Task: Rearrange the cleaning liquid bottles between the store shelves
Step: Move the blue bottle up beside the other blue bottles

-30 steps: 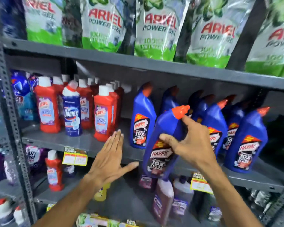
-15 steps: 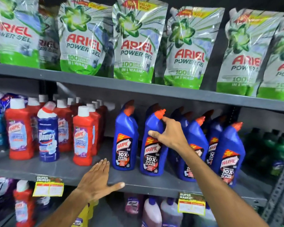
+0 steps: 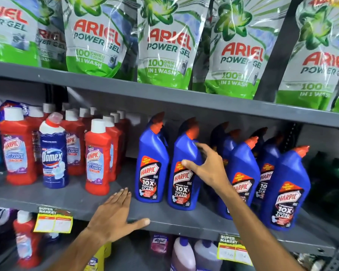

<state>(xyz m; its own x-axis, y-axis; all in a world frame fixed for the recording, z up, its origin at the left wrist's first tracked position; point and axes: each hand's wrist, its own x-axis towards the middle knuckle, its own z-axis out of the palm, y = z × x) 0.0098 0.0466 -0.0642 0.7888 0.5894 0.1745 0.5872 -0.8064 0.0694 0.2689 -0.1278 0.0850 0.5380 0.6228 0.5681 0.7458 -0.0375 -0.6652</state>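
The blue Harpic bottle (image 3: 185,171) stands upright near the front edge of the middle shelf (image 3: 184,218), just beside a matching blue bottle (image 3: 152,165) on its left, with more of the same behind and to its right. The right hand (image 3: 205,167) is at its right shoulder: thumb on the front face, fingers (image 3: 201,148) curled loosely round the far side. They look blurred, so whether they grip or merely touch is hard to say; it reads as a light hold, not a firm clamp. The left hand (image 3: 114,214) lies flat and spread on the shelf's front edge, holding nothing, thumb along the lip.

The step in hand seems to be settling this bottle into the front row. Next calls for letting go cleanly, perhaps nudging the label square with its neighbour.

A second ago the bottle was tilted in the air before the shelf; half a second ago it was already on the shelf under a firmer grip. The left hand has moved up onto the edge.
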